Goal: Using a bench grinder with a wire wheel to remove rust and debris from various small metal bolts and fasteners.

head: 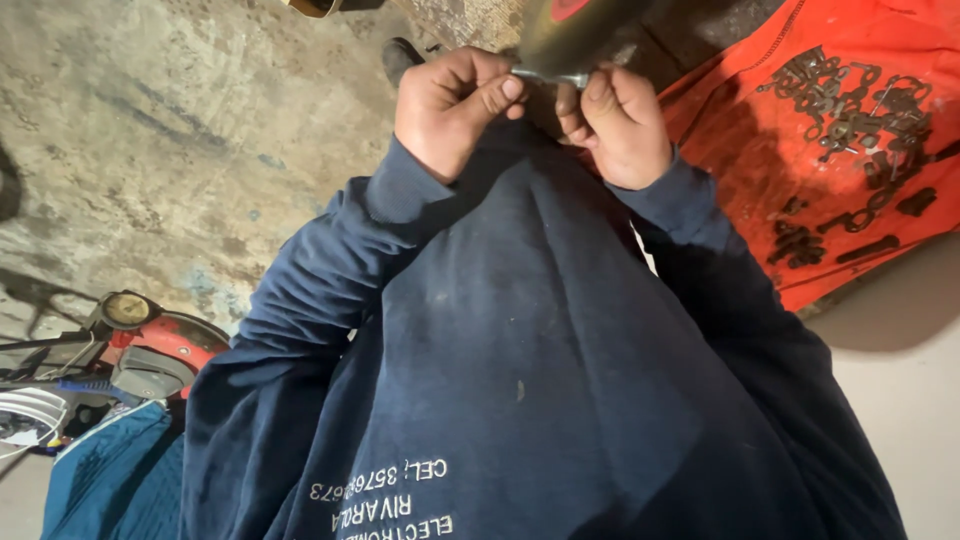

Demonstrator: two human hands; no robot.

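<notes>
Navy-blue cotton sweatshirt (520,380) with pale lettering fills the near view, and its sleeves run up to the two hands, which are held close together. The left hand (450,105) is curled almost into a fist, thumb pressed over the forefinger, pinching one end of a small silvery metal rod (548,75). The right hand (620,125) pinches the other end between thumb and fingertips. The rod lies across between the hands, right against the lower edge of a dark rounded metal body with a red spot (590,30), which sits just beyond the knuckles. To the right of the right hand lies an orange cloth sheet (760,160) strewn with dark metal small parts (850,110). To the left of the left hand is bare stained concrete floor (180,130). Well below it stands a red machine with a round dial (150,335). The grip looks slight, so the rod could slip and roll off across the concrete. Fingertips so near the rounded body could also get nipped if it shifts.
</notes>
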